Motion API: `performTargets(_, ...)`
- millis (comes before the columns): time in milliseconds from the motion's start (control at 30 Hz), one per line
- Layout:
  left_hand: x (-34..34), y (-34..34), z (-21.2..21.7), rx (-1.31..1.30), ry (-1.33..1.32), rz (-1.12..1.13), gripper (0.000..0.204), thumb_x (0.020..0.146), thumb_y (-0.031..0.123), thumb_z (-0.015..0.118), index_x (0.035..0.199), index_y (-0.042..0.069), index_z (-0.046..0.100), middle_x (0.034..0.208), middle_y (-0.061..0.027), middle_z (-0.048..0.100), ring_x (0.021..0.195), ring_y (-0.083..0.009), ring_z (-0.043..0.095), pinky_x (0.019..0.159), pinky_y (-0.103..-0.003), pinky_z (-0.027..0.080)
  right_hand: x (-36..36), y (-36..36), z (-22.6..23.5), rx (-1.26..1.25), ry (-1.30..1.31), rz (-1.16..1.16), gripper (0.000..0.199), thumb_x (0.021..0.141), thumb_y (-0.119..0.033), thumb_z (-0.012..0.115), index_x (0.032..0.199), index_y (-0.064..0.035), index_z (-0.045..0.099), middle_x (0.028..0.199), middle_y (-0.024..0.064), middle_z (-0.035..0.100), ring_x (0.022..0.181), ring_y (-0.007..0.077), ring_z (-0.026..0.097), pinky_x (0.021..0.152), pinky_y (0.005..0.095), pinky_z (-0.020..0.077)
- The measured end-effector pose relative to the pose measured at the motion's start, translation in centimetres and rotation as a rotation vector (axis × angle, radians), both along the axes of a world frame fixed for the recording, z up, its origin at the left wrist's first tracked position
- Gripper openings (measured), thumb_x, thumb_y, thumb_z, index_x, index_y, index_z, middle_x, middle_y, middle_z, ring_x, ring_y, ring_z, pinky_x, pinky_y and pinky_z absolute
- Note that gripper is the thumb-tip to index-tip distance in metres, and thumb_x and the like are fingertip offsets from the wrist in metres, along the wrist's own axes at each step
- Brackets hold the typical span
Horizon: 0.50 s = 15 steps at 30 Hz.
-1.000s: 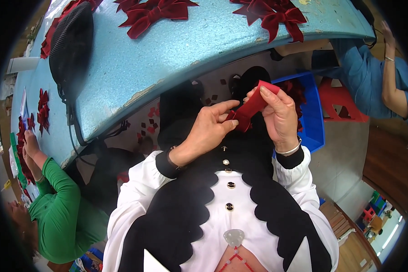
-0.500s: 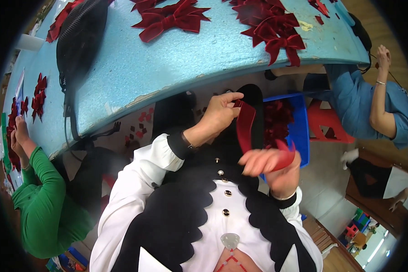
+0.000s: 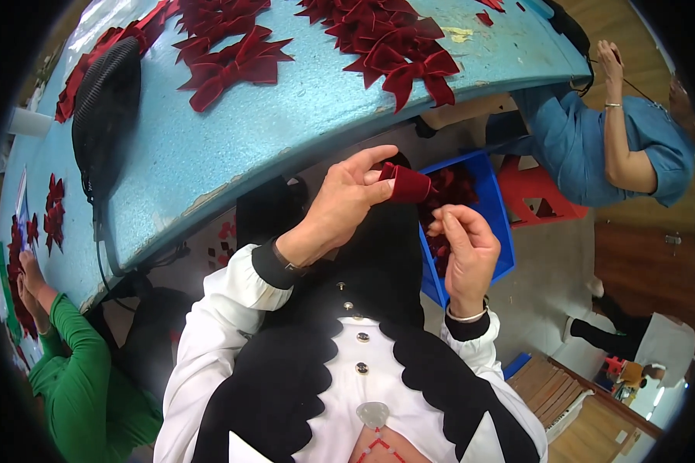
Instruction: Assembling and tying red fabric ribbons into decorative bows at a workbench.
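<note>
Dark red velvet ribbon [image 3: 409,185] is pinched between the thumb and fingers of my left hand [image 3: 333,202], its index finger pointing outward. The ribbon is bent round into a loop that sticks out to the right. Just below and right of that loop is my right hand [image 3: 469,251], with thumb and fingertips pressed together. Whether anything sits in that pinch, I cannot make out. Both hands are over my lap, in front of the light blue table [image 3: 278,127]. Finished red velvet bows [image 3: 235,71] lie on the table beyond them.
A blue bin [image 3: 505,251] with dark red pieces stands under my right hand. Beside it is a red stool [image 3: 534,202]. A black mesh bag [image 3: 106,116] lies at the table's left. Another person in green [image 3: 77,347] works at left; one in blue [image 3: 567,143] sits right.
The long hanging ribbon is now curled into a short loop in my left hand. My right hand has let the strip go from across its fingers and moved up closer. The view has shifted.
</note>
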<state>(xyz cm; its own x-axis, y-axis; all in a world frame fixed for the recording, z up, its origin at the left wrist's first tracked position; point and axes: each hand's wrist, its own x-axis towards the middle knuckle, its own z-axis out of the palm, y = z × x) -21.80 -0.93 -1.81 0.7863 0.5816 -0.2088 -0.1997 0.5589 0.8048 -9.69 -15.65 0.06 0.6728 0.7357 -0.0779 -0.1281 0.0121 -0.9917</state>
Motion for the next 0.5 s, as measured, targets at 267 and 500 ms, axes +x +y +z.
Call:
performTargets(267,-0.9,-1.1,0.5,-0.096,-0.001,-0.045,0.053,0.086,0.005,0.059,0.133,-0.003,0.036,0.103,-0.0101,0.064,0.094,-0.0126,0.060,0.087,-0.025,0.044,-0.9,1.9,-0.6,0.083,0.112,-0.026,0.019,0.090,-0.012,0.055,0.102,0.0024,0.060,0.089,0.0087,0.062,0.076,0.0133,0.056,0.074,0.0259,0.0449)
performTargets(500,-1.1,-1.2,-0.1,-0.353,-0.075,-0.112,0.052,0.086,0.007,0.059,0.132,-0.002,0.037,0.110,-0.0097,0.059,0.101,-0.0163,0.058,0.093,-0.030,0.043,0.0,1.1,-0.5,0.048,-0.055,0.009,0.022,0.092,-0.015,0.054,0.100,0.0038,0.061,0.087,0.0084,0.062,0.074,0.0130,0.054,0.072,0.0255,0.0438)
